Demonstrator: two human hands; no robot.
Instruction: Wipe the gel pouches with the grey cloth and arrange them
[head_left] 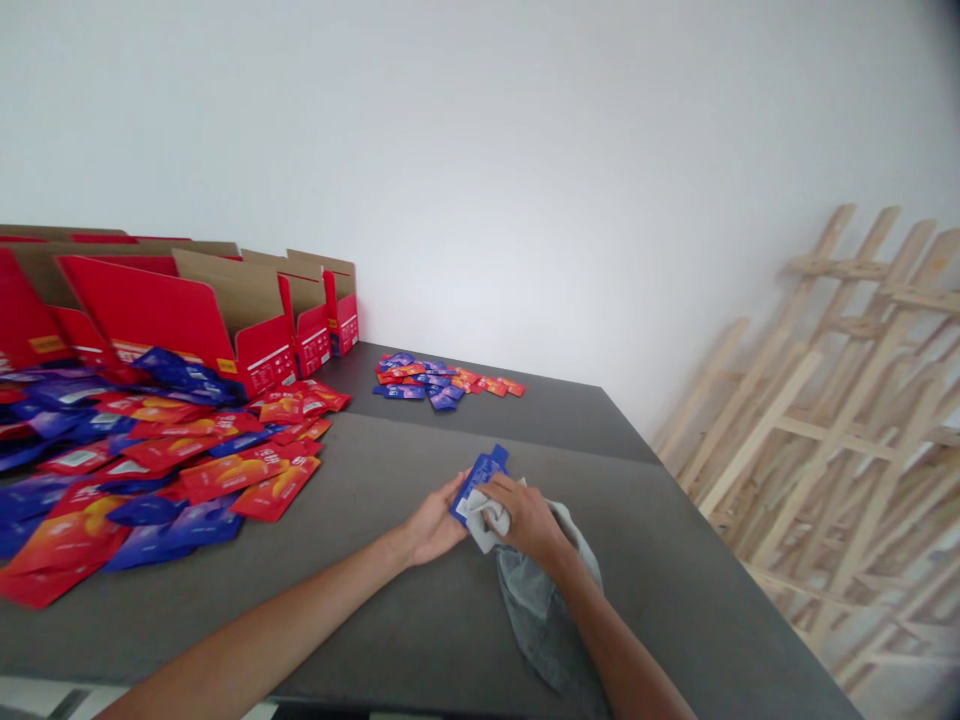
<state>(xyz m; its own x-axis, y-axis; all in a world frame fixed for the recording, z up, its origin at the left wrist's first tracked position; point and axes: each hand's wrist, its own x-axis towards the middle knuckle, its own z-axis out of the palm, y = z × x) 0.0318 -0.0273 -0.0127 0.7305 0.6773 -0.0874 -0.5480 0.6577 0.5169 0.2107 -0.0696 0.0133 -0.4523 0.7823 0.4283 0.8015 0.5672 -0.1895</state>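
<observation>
My left hand point(439, 520) holds a blue spouted pouch point(478, 482) by its left edge, its narrow neck pointing up and away from me. In my right hand point(529, 515) the fingers are closed round a bunched pale grey cloth point(487, 515), which presses on the face of the pouch. The rest of the cloth, a darker grey-green part, hangs down beneath my right forearm onto the table. The fingers of my left hand lie partly behind the pouch.
A large heap of red and blue pouches point(217, 450) covers the dark table's left side. Open red cardboard boxes point(255, 350) stand behind it. A smaller pile of pouches point(435, 378) lies farther back. Wooden frames point(817, 430) lean against the white wall at right.
</observation>
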